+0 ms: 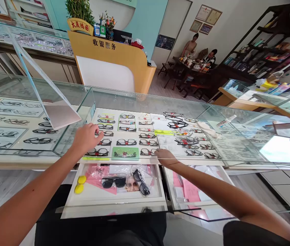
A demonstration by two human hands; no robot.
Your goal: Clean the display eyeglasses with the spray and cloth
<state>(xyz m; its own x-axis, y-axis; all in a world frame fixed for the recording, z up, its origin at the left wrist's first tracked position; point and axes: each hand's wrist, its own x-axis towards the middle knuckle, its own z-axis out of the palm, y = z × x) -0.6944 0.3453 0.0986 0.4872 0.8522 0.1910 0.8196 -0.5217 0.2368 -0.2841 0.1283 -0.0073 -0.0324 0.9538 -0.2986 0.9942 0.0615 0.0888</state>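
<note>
My left hand [86, 137] reaches into the glass showcase over the left column of eyeglasses. Its fingers are bent, with thumb and forefinger apart and nothing seen between them. Beside it lie dark-framed eyeglasses [105, 142] and another pair [97, 151] lower down. At the front row, my right hand [165, 157] has its fingertips closed at the right end of a pair of dark eyeglasses [148, 151] with a red tag; the fingertips are partly hidden. Between the hands, eyeglasses [125, 153] rest on a green card, below a dark pair [126, 141].
Two drawers stand pulled out below the showcase. The left drawer [69, 206] holds bagged sunglasses [113, 182] and a yellow case [79, 188]; the right one holds pink papers [191, 190]. A folded sign [61, 116] stands on the glass at left. Two people sit at a far table.
</note>
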